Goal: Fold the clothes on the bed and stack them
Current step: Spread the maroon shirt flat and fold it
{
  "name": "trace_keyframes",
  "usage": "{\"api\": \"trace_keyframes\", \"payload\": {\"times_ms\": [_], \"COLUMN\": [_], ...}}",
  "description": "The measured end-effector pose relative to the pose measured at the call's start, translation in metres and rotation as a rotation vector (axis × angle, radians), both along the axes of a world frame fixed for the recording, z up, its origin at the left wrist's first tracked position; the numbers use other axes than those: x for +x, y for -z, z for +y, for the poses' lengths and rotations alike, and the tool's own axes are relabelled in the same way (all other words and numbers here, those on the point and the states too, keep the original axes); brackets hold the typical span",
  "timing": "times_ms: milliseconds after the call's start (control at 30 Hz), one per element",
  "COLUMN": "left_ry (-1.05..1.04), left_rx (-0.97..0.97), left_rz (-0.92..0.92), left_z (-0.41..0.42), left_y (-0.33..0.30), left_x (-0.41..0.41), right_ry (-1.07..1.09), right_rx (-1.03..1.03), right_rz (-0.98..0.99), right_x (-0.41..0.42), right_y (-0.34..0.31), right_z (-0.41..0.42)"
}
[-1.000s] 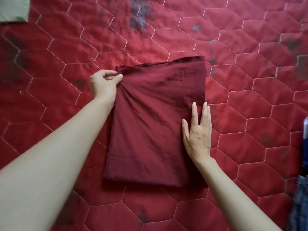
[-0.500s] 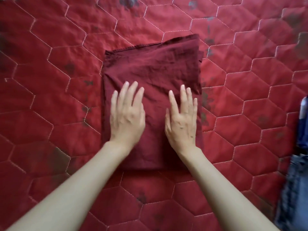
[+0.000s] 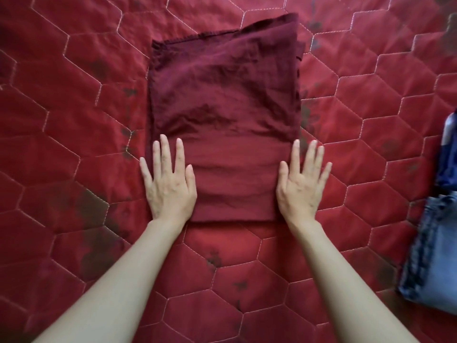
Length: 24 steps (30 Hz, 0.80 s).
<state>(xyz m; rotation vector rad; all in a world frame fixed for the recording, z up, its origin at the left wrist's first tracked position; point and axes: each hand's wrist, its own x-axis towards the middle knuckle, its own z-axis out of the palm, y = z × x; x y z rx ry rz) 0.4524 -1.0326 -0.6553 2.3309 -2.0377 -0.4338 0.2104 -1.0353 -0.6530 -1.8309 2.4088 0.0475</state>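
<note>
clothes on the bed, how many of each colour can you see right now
Dark red: 1, the folded garment under both flat hands, left hand and right hand
Blue denim: 1, the jeans at the right edge
Dark blue: 1, a piece of fabric above the jeans, cut off by the frame so its kind is unclear
Total: 3

One folded dark maroon cloth garment (image 3: 222, 115) is lying on one red quilted bed cover with hexagon stitching (image 3: 74, 95). Two bare hands are showing, one left (image 3: 170, 184) and one right (image 3: 303, 181), each spreading five fingers. At the right edge, one blue denim garment (image 3: 430, 251) and one darker blue item (image 3: 448, 149) are showing, two pieces altogether.
</note>
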Motion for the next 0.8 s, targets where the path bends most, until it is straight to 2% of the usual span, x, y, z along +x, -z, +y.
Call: {"api": "trace_keyframes", "payload": {"times_ms": [67, 167, 233, 367, 433, 533, 667, 733, 800], "left_ry": [0.062, 0.276, 0.334, 0.335, 0.253, 0.157, 0.072, 0.045, 0.126], "left_rx": [-0.040, -0.168, -0.203, -0.106, -0.069, -0.029, -0.046, -0.138, -0.208], "left_rz": [0.002, 0.006, 0.011, -0.044, -0.062, -0.053, -0.031, 0.010, 0.037], "left_z": [-0.012, -0.052, -0.090, -0.157, -0.176, -0.191, -0.201, -0.194, -0.171], "left_y": [-0.009, -0.017, -0.017, -0.003, 0.007, 0.013, 0.003, -0.007, -0.015], "left_x": [-0.006, -0.019, -0.027, -0.017, 0.005, 0.037, 0.050, 0.041, 0.024], "right_ry": [-0.009, -0.265, -0.386, -0.539, -0.493, -0.310, -0.020, 0.017, -0.064], "right_rx": [-0.049, -0.172, -0.213, -0.083, -0.016, 0.002, 0.025, -0.056, -0.163], "right_rz": [-0.006, -0.059, -0.096, -0.033, 0.023, 0.073, 0.017, -0.022, -0.057], "right_x": [0.007, 0.040, 0.068, 0.085, 0.059, 0.011, -0.018, -0.015, 0.000], "right_y": [-0.008, -0.016, -0.016, -0.004, 0.003, 0.004, -0.013, -0.023, -0.032], "right_z": [-0.013, -0.053, -0.087, -0.148, -0.172, -0.194, -0.208, -0.200, -0.175]}}
